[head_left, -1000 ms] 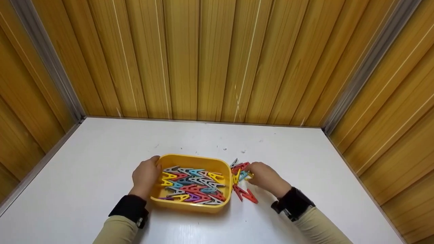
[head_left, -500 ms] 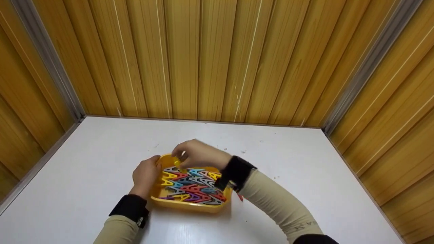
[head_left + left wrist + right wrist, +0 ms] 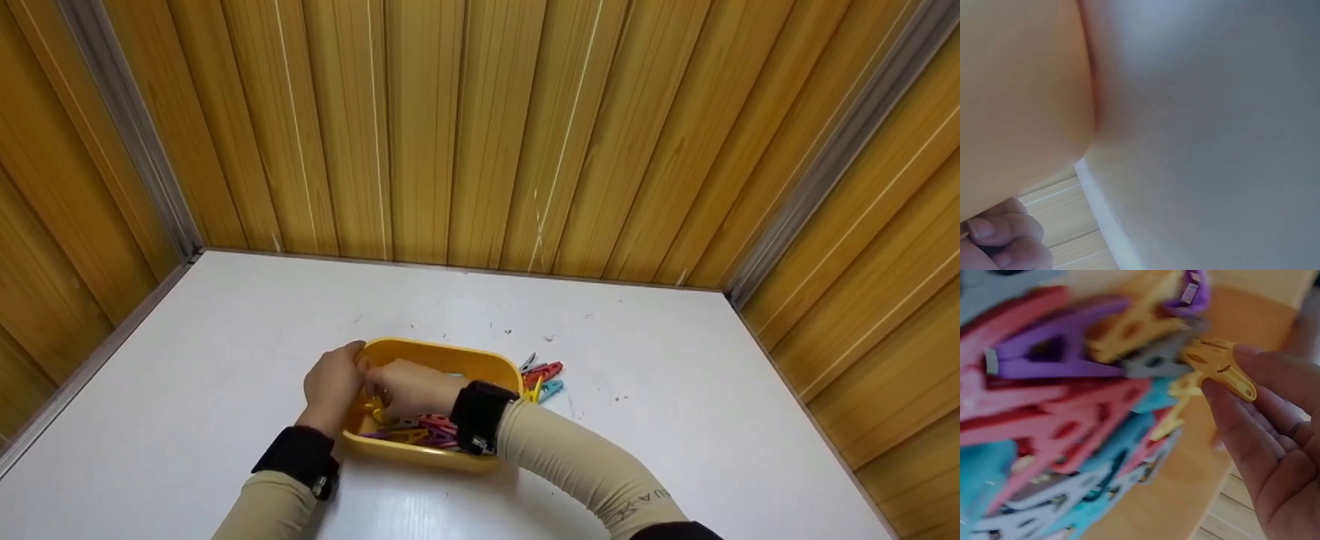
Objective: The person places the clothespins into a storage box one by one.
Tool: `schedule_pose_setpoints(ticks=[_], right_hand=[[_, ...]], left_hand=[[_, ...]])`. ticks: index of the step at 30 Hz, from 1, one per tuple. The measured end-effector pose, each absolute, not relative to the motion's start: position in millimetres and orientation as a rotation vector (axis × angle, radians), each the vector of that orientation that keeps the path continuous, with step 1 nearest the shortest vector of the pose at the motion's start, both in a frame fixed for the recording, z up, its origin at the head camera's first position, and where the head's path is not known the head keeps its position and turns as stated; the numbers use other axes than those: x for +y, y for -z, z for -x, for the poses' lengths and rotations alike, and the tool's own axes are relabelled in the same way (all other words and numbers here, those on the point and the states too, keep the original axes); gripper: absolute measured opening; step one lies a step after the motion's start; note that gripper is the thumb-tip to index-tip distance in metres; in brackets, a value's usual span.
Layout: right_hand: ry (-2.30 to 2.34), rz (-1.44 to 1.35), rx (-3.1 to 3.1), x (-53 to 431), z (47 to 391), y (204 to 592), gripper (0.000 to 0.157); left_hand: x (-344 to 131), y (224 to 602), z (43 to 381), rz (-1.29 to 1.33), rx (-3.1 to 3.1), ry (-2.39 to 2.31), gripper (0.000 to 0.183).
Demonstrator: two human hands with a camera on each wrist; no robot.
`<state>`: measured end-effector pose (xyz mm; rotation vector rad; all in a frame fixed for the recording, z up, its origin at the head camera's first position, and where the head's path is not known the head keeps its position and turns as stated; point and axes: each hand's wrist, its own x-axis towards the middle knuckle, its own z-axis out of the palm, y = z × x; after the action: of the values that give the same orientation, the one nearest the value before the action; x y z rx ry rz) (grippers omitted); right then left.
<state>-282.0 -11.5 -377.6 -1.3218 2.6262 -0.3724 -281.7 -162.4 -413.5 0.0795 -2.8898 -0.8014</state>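
A yellow plastic box [image 3: 420, 454] holds rows of coloured clothespins, partly hidden by the right arm in the head view. My left hand [image 3: 332, 386] grips the box's left rim; its curled fingers [image 3: 1016, 225] show at the lower left of the left wrist view. Inside the box, near its left end, my right hand [image 3: 416, 388] pinches a yellow clothespin [image 3: 1221, 365] between thumb and fingertips. That clothespin is beside a grey clothespin [image 3: 1157, 360] and others in the rows. A purple clothespin [image 3: 1061, 354] and a red clothespin [image 3: 1067, 430] lie in the box too.
Against the box's right side, several loose clothespins lie on the white table [image 3: 637, 450], among them a red one [image 3: 549, 371] and a light blue one [image 3: 552, 389]. A wood-patterned wall [image 3: 465, 150] rises behind the table.
My right hand has gone from the loose clothespins right of the box, across to its left end, carrying a yellow clothespin down into it. My left hand keeps its grip on the rim.
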Motion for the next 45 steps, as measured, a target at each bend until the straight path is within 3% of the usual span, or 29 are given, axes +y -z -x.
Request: schedule_pose_setpoints(ticks=[11, 18, 23, 34, 40, 45], right_hand=[[0.161, 1.456, 2.633, -28, 272, 397, 0.008], [0.145, 1.544, 2.624, -33, 273, 402, 0.009], [0.011, 1.498, 2.67, -18, 273, 384, 0.012], [0.464, 1.262, 2.737, 97, 256, 340, 0.021], [0.638, 0.978, 2.855, 168, 263, 367, 0.02], [0.673, 0.837, 2.855, 199, 257, 399, 0.021]], left_hand=[[-169, 416, 280, -0.074, -2.872, 0.843, 0.04], [-170, 419, 276, -0.056, -2.862, 0.818, 0.04], [-167, 418, 278, -0.028, -2.859, 0.766, 0.038], [-165, 414, 285, -0.085, -2.944, 0.797, 0.043], [-170, 413, 287, -0.112, -2.96, 0.818, 0.045], [-175, 414, 284, -0.108, -2.943, 0.795, 0.045]])
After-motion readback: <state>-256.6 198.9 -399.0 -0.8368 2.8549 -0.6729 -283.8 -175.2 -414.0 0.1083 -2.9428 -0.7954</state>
